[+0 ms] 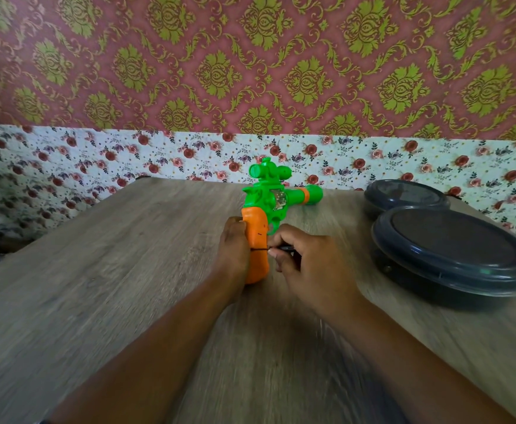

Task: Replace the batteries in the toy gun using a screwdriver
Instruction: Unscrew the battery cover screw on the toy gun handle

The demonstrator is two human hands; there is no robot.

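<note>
A single head-worn wide-angle view looks forward and down along both forearms onto the desk (103, 270). It faces the wallpapered wall (250, 71) behind the desk, at close range.

A room in a home is suggested, most likely a living or dining corner. The far wall (250, 62) is covered with ornate wallpaper, a dusty red ground printed with gold-green damask medallions. Below it a lower band (97, 154) is papered in white with small red and purple roses. A table (128, 286) with a grey wood-grain surface is set against that wall, its far edge met by the floral band. On the right of the table two dark, round lidded containers (452, 255) of a household kind are seen, one farther back than the other and just beside it. No workshop fittings are shown; the decoration is domestic throughout.
</note>
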